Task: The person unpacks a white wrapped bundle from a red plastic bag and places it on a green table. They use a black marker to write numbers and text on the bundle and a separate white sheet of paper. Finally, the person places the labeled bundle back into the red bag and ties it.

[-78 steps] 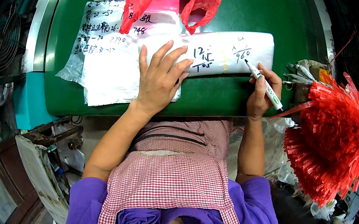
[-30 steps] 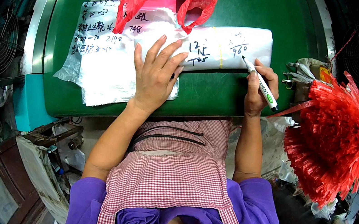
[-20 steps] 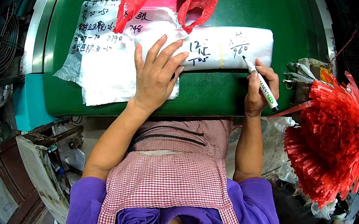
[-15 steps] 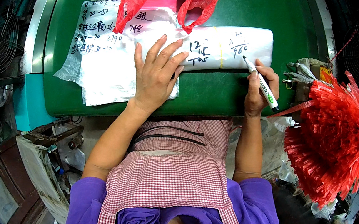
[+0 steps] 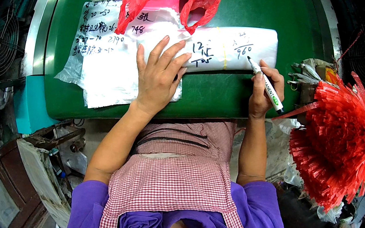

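The white marker (image 5: 270,92) is probably handling light and stiff, its barrel behind the tip offering the surest hold. It is pointing toward eleven o'clock, its long axis running back to five. The right hand (image 5: 259,100) is gripping it at the three-o'clock end of the white plastic packet (image 5: 215,48), likely soft and slippery, which is lying nine-to-three. Toward nine, the left hand (image 5: 160,76) is resting, fingers spread.
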`<state>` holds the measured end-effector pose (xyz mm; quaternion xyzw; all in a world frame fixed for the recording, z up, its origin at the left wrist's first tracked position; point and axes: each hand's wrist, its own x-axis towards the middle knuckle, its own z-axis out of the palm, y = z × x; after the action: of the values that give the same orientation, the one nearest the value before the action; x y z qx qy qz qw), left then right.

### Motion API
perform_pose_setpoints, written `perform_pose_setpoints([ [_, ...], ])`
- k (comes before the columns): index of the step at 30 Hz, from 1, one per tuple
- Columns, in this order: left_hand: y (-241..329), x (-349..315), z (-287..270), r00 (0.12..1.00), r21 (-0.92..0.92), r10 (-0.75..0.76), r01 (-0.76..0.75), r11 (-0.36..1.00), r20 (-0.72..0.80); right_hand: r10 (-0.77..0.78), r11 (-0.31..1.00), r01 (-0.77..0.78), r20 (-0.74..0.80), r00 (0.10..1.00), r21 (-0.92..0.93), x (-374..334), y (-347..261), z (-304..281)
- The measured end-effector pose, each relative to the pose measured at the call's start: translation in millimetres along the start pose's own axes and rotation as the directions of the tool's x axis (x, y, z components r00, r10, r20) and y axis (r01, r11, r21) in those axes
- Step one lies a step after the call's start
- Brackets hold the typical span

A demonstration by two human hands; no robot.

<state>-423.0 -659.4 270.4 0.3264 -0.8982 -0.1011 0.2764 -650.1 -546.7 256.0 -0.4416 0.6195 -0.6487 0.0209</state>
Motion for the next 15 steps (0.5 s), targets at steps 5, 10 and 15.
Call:
perform_pose_setpoints([
  [5, -0.1, 0.1, 0.1, 1.0, 0.006, 0.003, -0.003, 1.0, -0.003, 0.008, 1.0, -0.008, -0.001, 1.0, 0.013, -0.6, 1.2, -0.2],
  [10, -1.3, -0.5, 2.2, 1.0, 0.015, 0.005, -0.005, 1.0, -0.005, 0.014, 1.0, -0.014, -0.012, 1.0, 0.023, 0.2, -0.2, 1.1],
  [15, 0.2, 1.0, 2.3, 1.0, 0.005, 0.006, -0.006, 1.0, 0.004, 0.034, 0.999, -0.034, -0.016, 0.999, 0.016, 1.0, -1.8, -1.4],
])
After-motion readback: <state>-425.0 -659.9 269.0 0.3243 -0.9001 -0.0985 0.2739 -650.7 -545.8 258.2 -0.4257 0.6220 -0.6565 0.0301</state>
